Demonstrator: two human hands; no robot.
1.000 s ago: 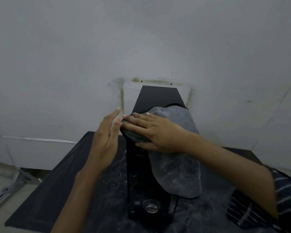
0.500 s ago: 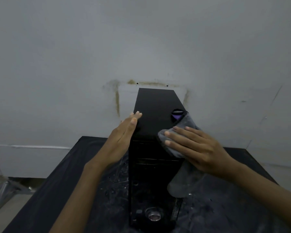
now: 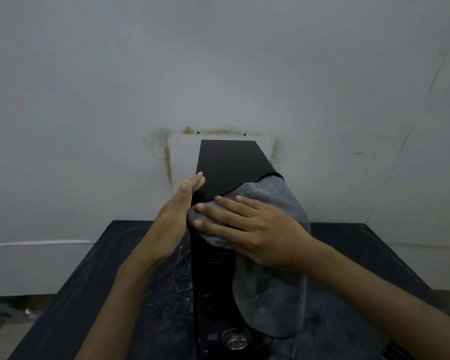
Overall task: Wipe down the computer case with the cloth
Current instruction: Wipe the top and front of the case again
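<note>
Two hands are at the near top edge of the black computer case (image 3: 231, 162), which stands upright on a scuffed black table (image 3: 70, 294). The right hand (image 3: 255, 229) lies flat, fingers straight and spread, pressing the grey cloth (image 3: 270, 294) onto the case top; beneath and behind this hand the cloth drapes over the right top edge and hangs down the front, hiding much of that face. The left hand (image 3: 172, 219) is flat with straight fingers, set edge-on against the case's upper left side, just beside the right fingertips. Below the cloth a round button (image 3: 235, 340) shows. Beyond the hands a stained grey wall (image 3: 218, 61) stands directly behind the case.
</note>
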